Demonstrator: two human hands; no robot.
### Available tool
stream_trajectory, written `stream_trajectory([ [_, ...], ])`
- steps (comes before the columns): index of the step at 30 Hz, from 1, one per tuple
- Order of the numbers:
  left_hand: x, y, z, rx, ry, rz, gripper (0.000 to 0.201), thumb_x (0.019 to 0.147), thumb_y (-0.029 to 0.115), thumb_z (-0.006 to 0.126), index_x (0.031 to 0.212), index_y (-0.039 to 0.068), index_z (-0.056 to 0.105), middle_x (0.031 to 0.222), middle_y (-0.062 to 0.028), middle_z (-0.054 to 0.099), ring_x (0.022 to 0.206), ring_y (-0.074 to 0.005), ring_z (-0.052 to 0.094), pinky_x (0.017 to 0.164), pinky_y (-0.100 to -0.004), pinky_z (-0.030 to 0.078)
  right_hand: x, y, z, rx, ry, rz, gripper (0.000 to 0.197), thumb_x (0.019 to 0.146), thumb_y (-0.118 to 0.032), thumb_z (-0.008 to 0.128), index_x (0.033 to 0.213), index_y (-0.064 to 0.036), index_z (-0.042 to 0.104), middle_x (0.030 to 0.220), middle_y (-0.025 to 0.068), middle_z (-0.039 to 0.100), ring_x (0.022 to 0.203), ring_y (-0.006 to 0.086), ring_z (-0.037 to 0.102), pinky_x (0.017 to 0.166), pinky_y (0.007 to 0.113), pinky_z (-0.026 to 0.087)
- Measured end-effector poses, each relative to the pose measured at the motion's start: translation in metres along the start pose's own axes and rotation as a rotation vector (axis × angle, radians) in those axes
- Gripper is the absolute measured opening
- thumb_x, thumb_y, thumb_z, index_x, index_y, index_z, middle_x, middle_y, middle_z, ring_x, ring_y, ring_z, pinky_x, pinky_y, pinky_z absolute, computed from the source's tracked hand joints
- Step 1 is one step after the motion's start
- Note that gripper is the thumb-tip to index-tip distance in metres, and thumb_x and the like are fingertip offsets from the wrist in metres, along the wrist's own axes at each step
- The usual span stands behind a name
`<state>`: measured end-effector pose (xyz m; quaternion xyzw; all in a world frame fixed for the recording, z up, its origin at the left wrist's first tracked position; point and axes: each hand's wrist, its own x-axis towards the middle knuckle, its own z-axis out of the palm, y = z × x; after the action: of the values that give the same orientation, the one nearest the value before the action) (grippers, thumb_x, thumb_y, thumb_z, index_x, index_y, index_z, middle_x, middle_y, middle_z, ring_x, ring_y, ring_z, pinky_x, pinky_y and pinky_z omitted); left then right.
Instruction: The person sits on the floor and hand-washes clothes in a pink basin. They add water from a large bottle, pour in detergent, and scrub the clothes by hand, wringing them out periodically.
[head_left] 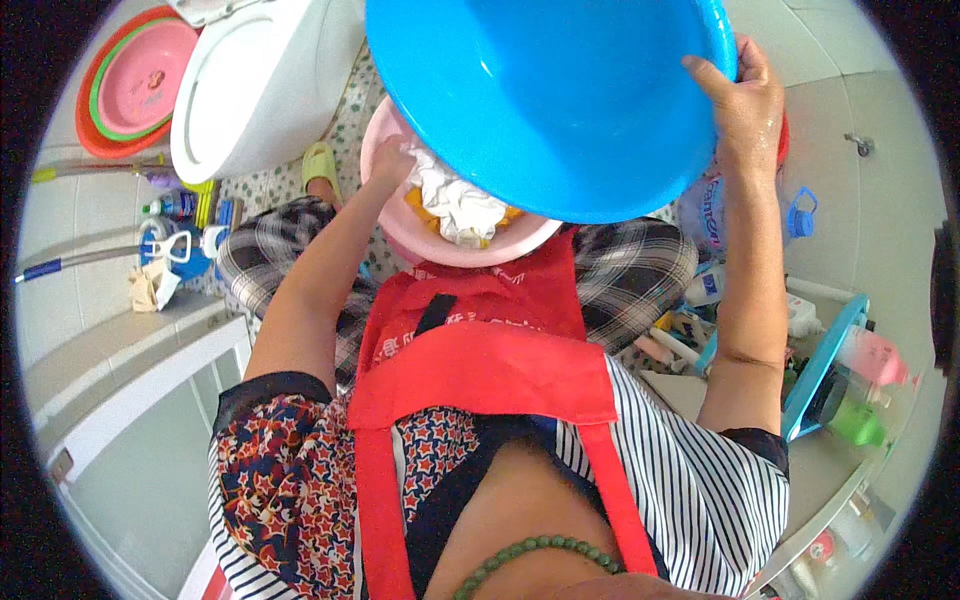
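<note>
At the far left, well apart from the left hand (390, 160) and farther up, a stack of red, green and pink basins (145, 90) is seen beside a white fixture (255, 90) with an oval outline. Lower down on that same side, a long handle with a blue end (75, 262) is seen near a crumpled beige packet (153, 285). Closer to the left hand, just to its left, a yellow-green slipper (322, 165) is worn on a foot on the speckled floor (352, 112). The two hands are held apart. The left hand is lowered into the left side of a pale pink basin (410, 242), its fingers beside a bunched white cloth (455, 195); whether anything is gripped there cannot be told. By the white cloth, to the right of the left hand, orange-yellow cloth (420, 208) is partly exposed. Between the hands, a large blue basin (560, 110) is tilted, and part of the pale pink basin is covered by it from view. Its right rim is clasped by the right hand (735, 85), with the thumb laid inside and the fingers wrapped outside. Below the right hand, a clear plastic bottle with a blue cap (705, 210) is partly hidden by the forearm. Farther right and lower, a pink bottle (877, 358) and a green bottle (858, 422) are seen beside a blue-edged rack (825, 365).
</note>
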<state>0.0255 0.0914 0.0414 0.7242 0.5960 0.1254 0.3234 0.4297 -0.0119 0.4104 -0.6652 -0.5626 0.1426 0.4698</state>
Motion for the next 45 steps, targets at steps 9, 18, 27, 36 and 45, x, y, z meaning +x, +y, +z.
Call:
stream_trajectory([
  [9, -0.031, 0.012, -0.011, 0.164, -0.153, 0.104, 0.037, 0.073, 0.012, 0.062, 0.109, 0.004, 0.059, 0.107, -0.0214, 0.059, 0.102, -0.0364, 0.055, 0.089, -0.0420, 0.043, -0.037, -0.006, -0.011, -0.135, 0.118, -0.225, 0.021, 0.064, -0.012, 0.066, 0.082, -0.0075, 0.058, 0.072, 0.0143, 0.059, 0.063, 0.0298, 0.062, 0.056, 0.037, 0.049],
  [18, -0.024, 0.002, 0.002, 0.182, -0.044, 0.204, 0.036, 0.072, 0.012, 0.065, 0.106, 0.003, 0.058, 0.101, -0.0198, 0.060, 0.096, -0.0365, 0.056, 0.083, -0.0420, 0.045, -0.055, -0.008, -0.021, -0.238, 0.267, -0.453, 0.017, 0.063, -0.008, 0.065, 0.075, -0.0058, 0.053, 0.061, 0.0114, 0.052, 0.053, 0.0267, 0.058, 0.051, 0.032, 0.045],
  [27, -0.029, -0.011, -0.007, 0.411, -0.304, 0.453, 0.034, 0.073, 0.008, 0.059, 0.106, 0.002, 0.057, 0.105, -0.0202, 0.056, 0.097, -0.0381, 0.054, 0.086, -0.0436, 0.043, -0.030, 0.102, -0.045, 0.585, 0.456, 0.283, 0.029, 0.071, 0.001, 0.062, 0.100, -0.0004, 0.055, 0.087, 0.0092, 0.062, 0.074, 0.0181, 0.061, 0.068, 0.033, 0.052],
  [36, -0.068, 0.043, -0.003, 0.355, -0.008, 0.465, 0.020, 0.078, 0.011, 0.051, 0.093, -0.002, 0.057, 0.090, -0.0192, 0.058, 0.088, -0.0395, 0.054, 0.078, -0.0455, 0.044, -0.049, 0.207, -0.075, 1.033, 0.714, 0.882, 0.049, 0.076, 0.006, 0.051, 0.123, 0.0077, 0.039, 0.121, 0.0255, 0.048, 0.100, 0.0384, 0.055, 0.084, 0.045, 0.050],
  [45, -0.062, 0.061, -0.023, 0.107, 0.028, 0.259, 0.032, 0.075, 0.005, 0.055, 0.106, 0.001, 0.057, 0.099, -0.0178, 0.057, 0.094, -0.0340, 0.055, 0.084, -0.0393, 0.044, -0.095, 0.286, -0.049, 1.219, 0.726, 1.096, 0.063, 0.073, 0.002, 0.049, 0.133, -0.0002, 0.028, 0.135, 0.0233, 0.035, 0.116, 0.0400, 0.044, 0.096, 0.052, 0.041],
])
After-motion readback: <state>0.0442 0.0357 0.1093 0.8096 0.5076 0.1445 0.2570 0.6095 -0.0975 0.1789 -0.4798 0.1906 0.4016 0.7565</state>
